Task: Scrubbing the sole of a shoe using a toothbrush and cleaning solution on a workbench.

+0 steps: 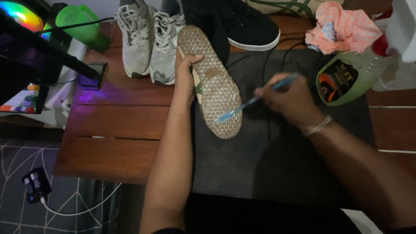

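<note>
Two hands work over a wooden surface [117, 130] whose right part, under both forearms, is covered by a dark mat [277, 160]. On the mat between the hands lies the biggest thing being handled: a shoe [211, 82] turned sole-up, its pale tread with a diamond pattern facing the camera, toe end nearest the person and heel end away. The left hand [185, 76] is clamped on the shoe's left edge near the heel, thumb hooked over the sole's rim. The right hand [284, 97] is closed around the handle of a blue toothbrush [253, 101], which slants down to the left so that its bristle end touches the sole near the toe end.

Beyond the left hand, a pair of grey lace-up sneakers [149, 41] stands on the bare wood, toes pointing toward the person, the right one just beside the heel of the held shoe. Beyond the gap between the hands sits a black shoe with a white sole edge [249, 26]. To the far side of the right hand lies a green bottle [351, 76] on its side, its base toward the hand, and past it a crumpled pink cloth [342, 26]. Thin black cables [277, 54] run across the mat above the right hand. Far left of the left hand, a green cup [80, 21] stands at the back corner.
</note>
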